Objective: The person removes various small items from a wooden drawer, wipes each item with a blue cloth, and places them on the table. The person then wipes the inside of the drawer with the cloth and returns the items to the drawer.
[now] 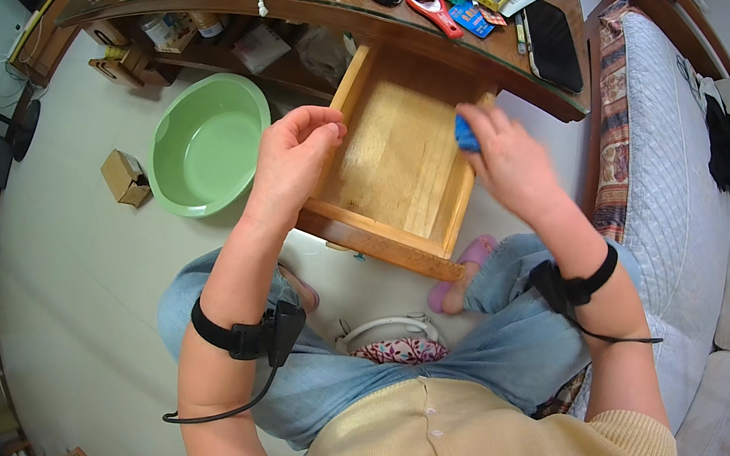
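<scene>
A wooden drawer (396, 151), pulled out from a glass-topped desk, lies before me with a bare wooden bottom. My right hand (503, 152), slightly blurred, grips a blue cloth or sponge (465, 134) at the drawer's right side wall. Over the left side wall is my left hand (302, 159), its thumb close to the bent fingers; nothing shows in it. Whether it touches the wall I cannot tell.
Left of the drawer, a green plastic basin (209, 145) and a small cardboard box (124, 179) are on the floor. The desk top (301, 5) bears a red peeler (435, 13), a black phone (551, 46) and bottles. A quilted sofa (660, 145) stands right.
</scene>
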A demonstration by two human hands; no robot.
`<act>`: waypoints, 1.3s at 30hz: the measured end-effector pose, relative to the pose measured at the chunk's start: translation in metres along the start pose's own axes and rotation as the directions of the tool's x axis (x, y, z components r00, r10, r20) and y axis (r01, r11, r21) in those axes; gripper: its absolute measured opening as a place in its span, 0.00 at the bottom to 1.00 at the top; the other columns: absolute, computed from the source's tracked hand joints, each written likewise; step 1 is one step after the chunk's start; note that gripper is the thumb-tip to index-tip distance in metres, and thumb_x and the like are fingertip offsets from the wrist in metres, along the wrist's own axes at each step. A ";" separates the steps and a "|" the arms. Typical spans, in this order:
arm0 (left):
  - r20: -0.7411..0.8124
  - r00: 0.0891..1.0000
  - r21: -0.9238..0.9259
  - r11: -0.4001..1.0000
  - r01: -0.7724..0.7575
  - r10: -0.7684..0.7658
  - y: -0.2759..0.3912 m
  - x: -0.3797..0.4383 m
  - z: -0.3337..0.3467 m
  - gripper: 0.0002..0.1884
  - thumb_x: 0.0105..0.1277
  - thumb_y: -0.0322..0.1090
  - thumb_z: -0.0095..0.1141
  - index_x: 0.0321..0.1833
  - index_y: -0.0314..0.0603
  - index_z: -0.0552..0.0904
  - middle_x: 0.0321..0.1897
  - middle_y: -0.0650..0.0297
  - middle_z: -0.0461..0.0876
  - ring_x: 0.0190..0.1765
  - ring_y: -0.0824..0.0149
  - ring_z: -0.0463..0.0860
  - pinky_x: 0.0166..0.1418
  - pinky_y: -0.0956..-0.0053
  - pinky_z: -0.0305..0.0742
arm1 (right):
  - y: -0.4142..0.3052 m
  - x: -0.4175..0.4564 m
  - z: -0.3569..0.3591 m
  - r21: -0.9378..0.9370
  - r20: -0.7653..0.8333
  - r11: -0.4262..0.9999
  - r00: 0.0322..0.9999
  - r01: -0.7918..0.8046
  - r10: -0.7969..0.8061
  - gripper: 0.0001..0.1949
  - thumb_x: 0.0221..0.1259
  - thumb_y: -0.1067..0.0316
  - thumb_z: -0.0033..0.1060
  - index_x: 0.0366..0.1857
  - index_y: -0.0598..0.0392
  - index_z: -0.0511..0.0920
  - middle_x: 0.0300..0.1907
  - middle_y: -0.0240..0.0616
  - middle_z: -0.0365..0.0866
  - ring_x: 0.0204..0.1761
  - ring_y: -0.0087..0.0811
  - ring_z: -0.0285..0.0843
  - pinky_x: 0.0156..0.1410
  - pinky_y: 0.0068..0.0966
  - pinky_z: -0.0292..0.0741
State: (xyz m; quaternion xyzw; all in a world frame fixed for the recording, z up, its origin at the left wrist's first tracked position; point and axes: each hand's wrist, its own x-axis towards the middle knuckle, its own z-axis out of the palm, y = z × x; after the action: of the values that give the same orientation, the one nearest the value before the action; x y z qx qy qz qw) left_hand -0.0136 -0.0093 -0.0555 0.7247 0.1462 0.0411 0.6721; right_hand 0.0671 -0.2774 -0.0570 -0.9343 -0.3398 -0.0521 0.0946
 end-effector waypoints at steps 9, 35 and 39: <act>0.078 0.982 -0.118 0.977 0.180 -0.172 0.008 -0.001 0.011 0.13 0.75 0.32 0.52 0.56 0.35 0.83 0.47 0.59 0.88 0.47 0.71 0.87 0.54 0.76 0.81 | -0.022 -0.020 -0.011 0.194 0.155 0.976 0.979 0.102 -0.133 0.24 0.59 0.71 0.61 0.62 0.48 0.75 0.53 0.40 0.80 0.50 0.47 0.83 0.51 0.38 0.84; 0.551 0.834 -0.615 0.657 0.436 -0.037 0.003 -0.020 0.048 0.30 0.81 0.61 0.36 0.68 0.45 0.76 0.63 0.60 0.81 0.64 0.62 0.80 0.68 0.56 0.77 | -0.059 0.010 -0.041 0.908 -0.078 0.413 0.997 0.070 0.003 0.12 0.76 0.59 0.56 0.50 0.58 0.76 0.40 0.46 0.84 0.38 0.44 0.83 0.45 0.30 0.78; 0.515 0.852 -0.740 0.550 0.386 0.094 0.010 -0.022 0.052 0.30 0.83 0.59 0.31 0.74 0.46 0.70 0.70 0.56 0.75 0.69 0.55 0.77 0.71 0.49 0.75 | -0.061 0.029 -0.020 0.760 -0.305 0.582 0.950 0.289 -0.073 0.12 0.76 0.60 0.53 0.54 0.55 0.76 0.58 0.42 0.79 0.60 0.44 0.73 0.66 0.36 0.69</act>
State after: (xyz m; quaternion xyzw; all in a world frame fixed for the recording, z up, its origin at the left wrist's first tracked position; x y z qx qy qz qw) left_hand -0.0192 -0.0660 -0.0477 0.2946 -0.0063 -0.1422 0.9450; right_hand 0.0490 -0.2178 -0.0246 -0.7397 -0.4073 -0.0173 0.5354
